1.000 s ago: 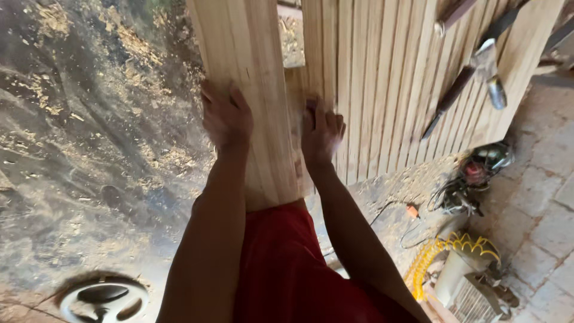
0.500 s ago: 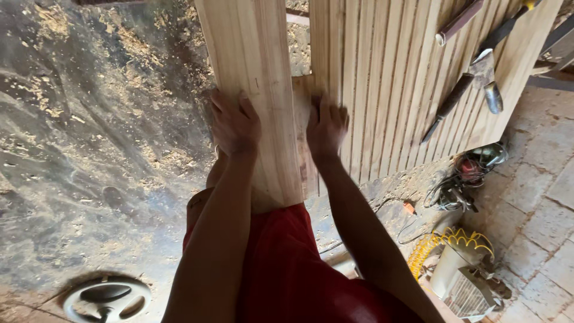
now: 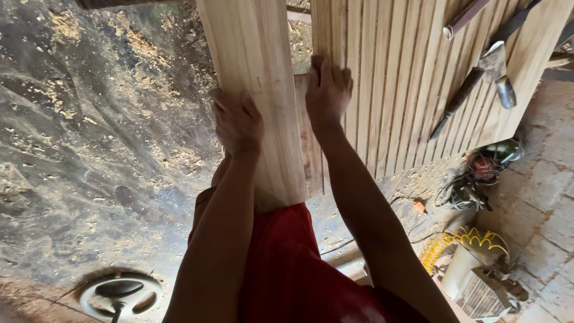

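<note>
1. Left hand (image 3: 238, 122) lies palm-down on the pale wooden plank (image 3: 257, 90), fingers spread and pressing flat. It wraps nothing, so it is pressing rather than gripping.
2. Right hand (image 3: 327, 90) is flat on the slatted wood panel (image 3: 406, 84), fingertips at the panel's left edge by the gap next to the plank. It is open-palmed too, nothing clenched.
3. Change from a second ago: both hands sit a bit further up the wood, and the right has shifted toward the seam between plank and panel. The plank's near end now lies over the red-clothed lap (image 3: 287, 263), much as before.
4. My reading: the plank is being steadied and lined up against the panel's edge; the shift is small, so this looks like adjusting, not lifting.
5. Plank position: it runs from the top of view down to the lap, just left of the panel, with a narrow darker strip (image 3: 306, 143) showing between them. I cannot tell whether plank and panel touch.
6. On the panel, upper right: a hammer (image 3: 496, 63) and a long dark tool (image 3: 457, 101), well apart from both hands.
7. The counter (image 3: 89, 137) on the left is dark and strewn with sawdust; a round white fitting (image 3: 119, 293) sits at bottom left.
8. Paved floor (image 3: 550, 191) at right: a tangle of cables (image 3: 472, 179), and a yellow coiled hose beside a pale machine (image 3: 472, 269).
</note>
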